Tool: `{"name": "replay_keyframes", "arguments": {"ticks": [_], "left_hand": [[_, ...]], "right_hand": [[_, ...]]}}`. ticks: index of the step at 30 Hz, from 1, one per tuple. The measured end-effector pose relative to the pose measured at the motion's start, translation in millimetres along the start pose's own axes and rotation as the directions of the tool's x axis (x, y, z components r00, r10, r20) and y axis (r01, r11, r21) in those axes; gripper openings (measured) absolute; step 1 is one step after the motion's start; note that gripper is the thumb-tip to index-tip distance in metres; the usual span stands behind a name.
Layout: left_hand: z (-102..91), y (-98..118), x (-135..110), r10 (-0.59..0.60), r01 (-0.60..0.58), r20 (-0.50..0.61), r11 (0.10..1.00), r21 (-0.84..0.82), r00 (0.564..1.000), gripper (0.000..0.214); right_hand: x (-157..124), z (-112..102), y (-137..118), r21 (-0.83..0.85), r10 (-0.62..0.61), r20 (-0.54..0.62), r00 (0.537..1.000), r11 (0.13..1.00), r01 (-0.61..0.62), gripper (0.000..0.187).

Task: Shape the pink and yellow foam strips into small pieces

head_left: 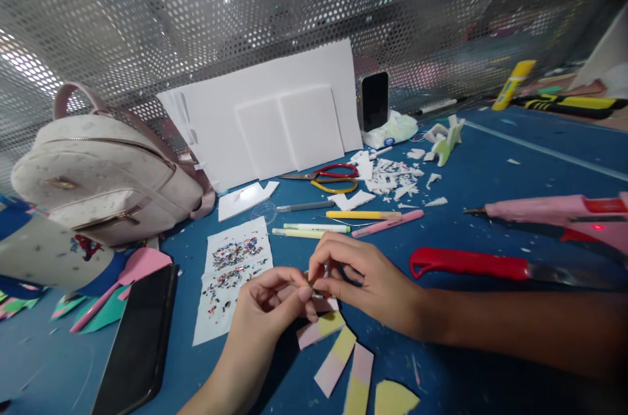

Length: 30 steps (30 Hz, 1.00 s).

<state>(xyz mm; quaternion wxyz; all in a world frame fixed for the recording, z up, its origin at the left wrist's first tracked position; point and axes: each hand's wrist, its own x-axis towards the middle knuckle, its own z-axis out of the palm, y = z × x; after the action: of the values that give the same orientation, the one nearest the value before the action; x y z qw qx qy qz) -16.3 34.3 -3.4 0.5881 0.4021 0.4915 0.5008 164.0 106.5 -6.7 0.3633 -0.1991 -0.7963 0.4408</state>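
My left hand [272, 304] and my right hand [373, 277] meet at the middle of the blue table, fingertips pinched together. Between them is a small item, mostly hidden by the fingers; a bit of it looks shiny, and I cannot make out its kind. Just under the hands lie pink-and-yellow strips [336, 359] and a yellow rounded piece [395, 397]. Left of my left hand, a white sheet [203, 320] bears many tiny coloured bits. Beyond my right hand lie a yellow marker [363, 215], a pink marker [390, 223] and a green-tipped marker [316, 228].
A pink glue gun [544, 209] with a lit red light and a red-handled knife [471, 264] lie right. Scissors [324, 176], white foam scraps [392, 176] and white boards [289, 130] are behind. A backpack [108, 166] and a black phone [140, 336] are left.
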Motion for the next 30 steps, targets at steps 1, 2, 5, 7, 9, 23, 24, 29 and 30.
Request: {"name": "replay_keyframes", "arguments": {"ticks": [1, 2, 5, 7, 9, 23, 24, 29, 30], "left_hand": [[0.0, -0.2, -0.2, 0.0, 0.0, -0.001, 1.0, 0.001, 1.0, 0.015], [0.0, -0.3, -0.4, -0.002, 0.002, -0.004, 1.0, 0.007, 1.0, 0.015], [0.4, -0.6, -0.6, -0.002, 0.003, -0.014, 1.0, 0.022, 1.0, 0.016], [0.9, -0.7, -0.5, 0.0, 0.0, -0.02, 1.0, 0.014, 1.0, 0.017], [1.4, -0.7, -0.3, 0.004, -0.004, -0.016, 1.0, -0.003, 1.0, 0.016], [8.2, 3.6, -2.8, -0.004, 0.001, -0.071, 0.999, -0.053, 0.997, 0.019], [8.2, 3.6, -3.0, -0.008, 0.004, -0.073, 0.999, -0.047, 0.997, 0.018], [4.0, 2.2, -1.6, -0.007, 0.007, -0.063, 1.0, -0.013, 0.998, 0.019], [2.9, 1.7, -1.1, -0.007, 0.006, -0.052, 1.0, -0.016, 0.999, 0.019]], "right_hand": [[-0.3, 0.1, 0.0, -0.004, 0.004, 0.002, 1.0, 1.0, -0.004, 0.002], [-0.5, 0.2, -0.1, -0.01, 0.008, 0.004, 1.0, 1.0, -0.008, 0.003], [-0.8, 0.8, -0.8, -0.034, 0.018, 0.011, 1.0, 0.999, -0.017, 0.004], [-0.5, 1.2, -1.3, -0.052, 0.022, 0.022, 1.0, 0.998, -0.021, 0.004], [0.1, 1.5, -1.7, -0.07, 0.027, 0.032, 0.999, 0.997, -0.024, 0.004], [-1.1, 1.7, -2.9, -0.137, 0.051, 0.047, 0.998, 0.99, -0.044, 0.004], [-1.1, 1.6, -3.0, -0.145, 0.05, 0.047, 0.998, 0.989, -0.043, 0.003], [-1.7, 1.5, -3.3, -0.166, 0.044, 0.041, 0.998, 0.986, -0.037, 0.003], [-1.8, 1.6, -3.4, -0.169, 0.046, 0.039, 0.998, 0.985, -0.039, 0.003]]}}
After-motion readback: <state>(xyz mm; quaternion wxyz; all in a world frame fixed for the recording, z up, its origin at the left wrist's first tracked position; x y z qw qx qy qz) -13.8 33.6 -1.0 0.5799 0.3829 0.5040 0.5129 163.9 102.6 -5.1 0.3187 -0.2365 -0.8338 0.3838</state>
